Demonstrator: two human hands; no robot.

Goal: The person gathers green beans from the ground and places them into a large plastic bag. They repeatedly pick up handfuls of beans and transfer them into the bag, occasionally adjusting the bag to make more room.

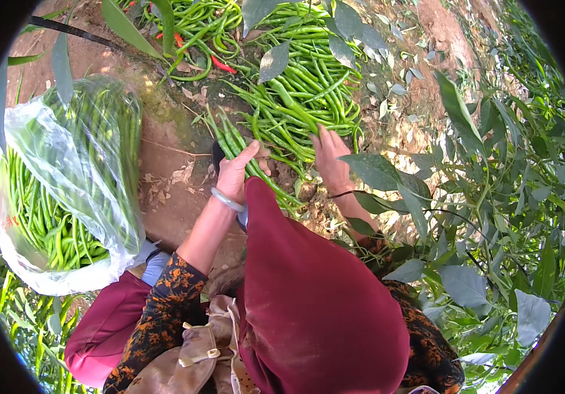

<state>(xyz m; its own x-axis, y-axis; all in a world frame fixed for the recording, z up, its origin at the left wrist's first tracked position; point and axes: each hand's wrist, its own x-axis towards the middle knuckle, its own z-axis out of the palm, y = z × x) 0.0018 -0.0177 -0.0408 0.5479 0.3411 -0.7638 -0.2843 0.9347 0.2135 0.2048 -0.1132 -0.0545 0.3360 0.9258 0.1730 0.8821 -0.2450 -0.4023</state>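
Note:
My left hand (239, 166), with a pale bangle (227, 199) at the wrist, grips a small bunch of long green chili peppers (232, 139). The bunch slants past my knee in dark red trousers (312, 290). My right hand (332, 160) is at the near edge of a large heap of green chili peppers (312, 74) on the ground. Its fingertips close on the end of a thicker-looking, slightly blurred green pepper (290, 101) lying over the heap. The palm side of this hand is hidden.
To the left stands a clear plastic bag (73, 152) packed with green peppers. Another pepper pile (204, 24), with a few red ones (223, 65), lies at the top. Leafy plants (499, 197) crowd the right side, and leaves (376, 172) hang across my right forearm.

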